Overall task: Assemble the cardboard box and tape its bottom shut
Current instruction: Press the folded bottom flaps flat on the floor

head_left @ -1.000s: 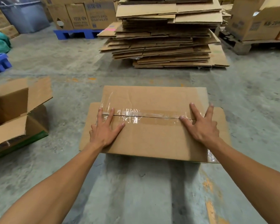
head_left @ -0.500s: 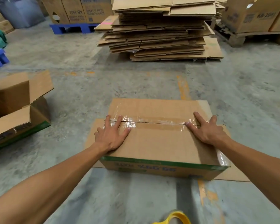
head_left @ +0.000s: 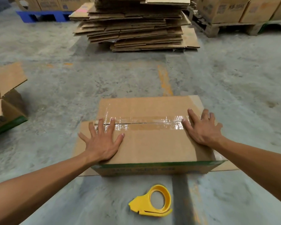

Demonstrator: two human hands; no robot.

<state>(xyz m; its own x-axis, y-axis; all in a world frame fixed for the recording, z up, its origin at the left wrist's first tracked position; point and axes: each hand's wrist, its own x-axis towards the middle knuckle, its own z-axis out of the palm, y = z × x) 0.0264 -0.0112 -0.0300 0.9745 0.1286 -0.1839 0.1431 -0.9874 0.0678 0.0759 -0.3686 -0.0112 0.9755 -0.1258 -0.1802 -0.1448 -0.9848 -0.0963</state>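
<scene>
Pressing the tape down on the box's bottom seam

A yellow tape dispenser (head_left: 152,202) lies nearest on the floor; just beyond, the cardboard box (head_left: 152,143) sits bottom-up, long axis left to right, taped seam (head_left: 146,123) along it. Left hand (head_left: 102,142) and right hand (head_left: 203,129) lie flat, fingers spread, gripping nothing; best to rub firmly outward along the tape ends. Flattened cartons (head_left: 136,25) stack beyond.

Two bare forearms reach into view from the lower corners, with no sleeve, glove, watch or band showing on either. The left hand (head_left: 102,143) and the right hand (head_left: 203,129) are bare too, with short, plain fingernails and no rings on the fingers.
</scene>
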